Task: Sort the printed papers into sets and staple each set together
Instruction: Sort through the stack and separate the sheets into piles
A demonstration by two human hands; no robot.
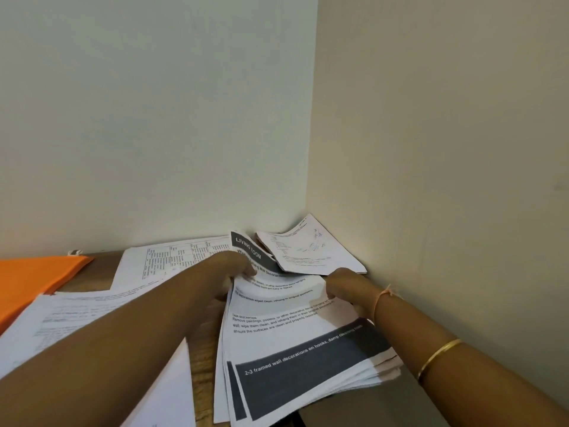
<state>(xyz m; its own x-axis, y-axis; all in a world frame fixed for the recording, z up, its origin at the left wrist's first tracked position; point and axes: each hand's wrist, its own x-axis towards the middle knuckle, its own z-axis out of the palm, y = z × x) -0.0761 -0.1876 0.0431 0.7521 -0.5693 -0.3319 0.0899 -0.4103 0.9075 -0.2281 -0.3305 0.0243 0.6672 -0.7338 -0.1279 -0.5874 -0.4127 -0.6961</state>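
Both hands close on the paper stack point(295, 343) lying on the desk point(200, 380) near the wall corner: left hand point(229, 272) pinches its far-left edge, right hand point(345, 288) its right edge.

The stack of printed papers point(295, 343) between the left hand point(229, 274) and the right hand point(345, 288) is thin matt white paper, its dark printed bands flat and without shine, its edges fanned and slightly curled. Just beyond the right hand a creased booklet point(311, 251) is of the same dull paper. Under the left forearm the counter point(201, 380) shows a wood grain with a smooth finish. Well to the left of the left hand lies an orange folder point(34, 280), smooth and matt. Behind the right hand's wrist sits a glossy gold-coloured metal bangle point(438, 355); the walls point(154, 118) look painted and matt.
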